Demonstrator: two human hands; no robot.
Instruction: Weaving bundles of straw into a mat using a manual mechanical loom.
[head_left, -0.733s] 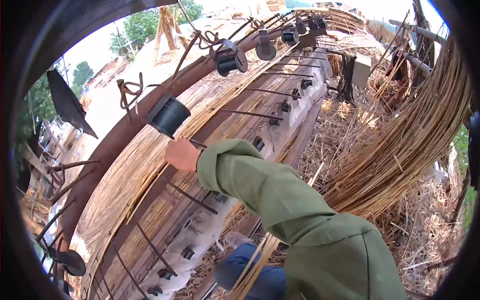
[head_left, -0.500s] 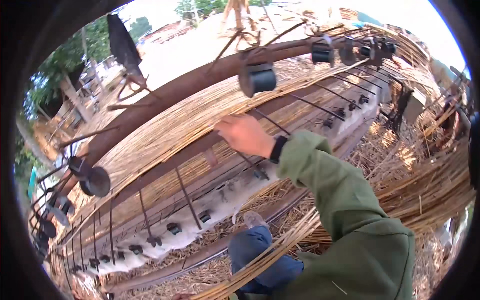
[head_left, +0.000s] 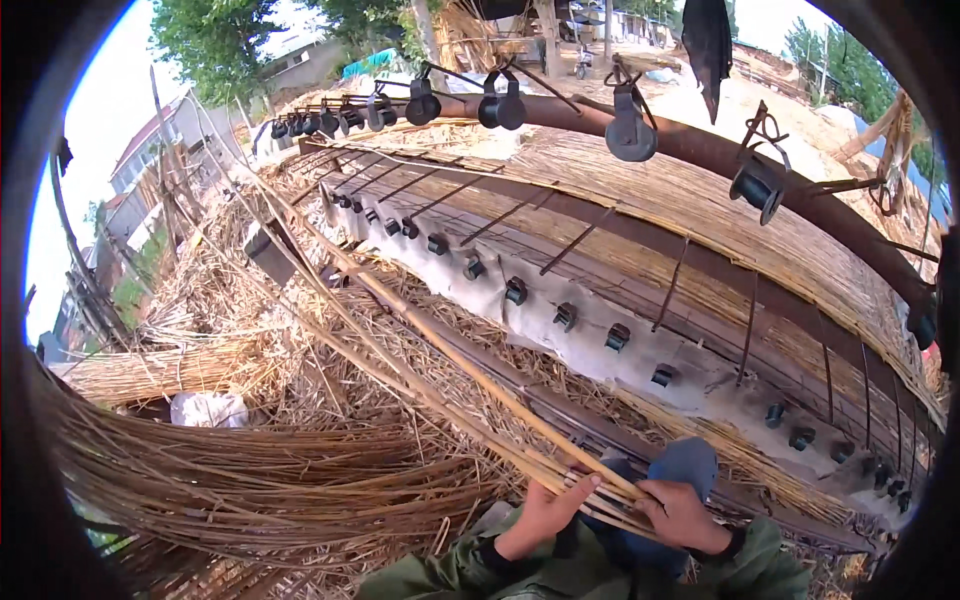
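Note:
Low in the view my left hand (head_left: 548, 513) has its thumb over a slim bundle of long yellow reeds (head_left: 515, 452) and its fingers curled around it. Close to its right, my right hand (head_left: 685, 515) grips the reeds near their near ends. The reeds slant away to the upper left. Beyond both hands runs a frame with a rusty pipe (head_left: 820, 195) carrying dark spools (head_left: 632, 132). A reed mat (head_left: 800, 232) lies behind thin metal rods (head_left: 580, 240). Small black bobbins (head_left: 516, 290) line a pale sheet below the rods.
A large heap of brown reeds (head_left: 280, 480) lies at the left. Behind it is a white bag (head_left: 208, 410) on loose straw. A low metal rail (head_left: 480, 358) runs between me and the frame. Dark cloth (head_left: 707, 55) hangs above the pipe.
The view has swung left along the frame. My right hand has left the mat's edge and come down onto the reeds, beside my left hand.

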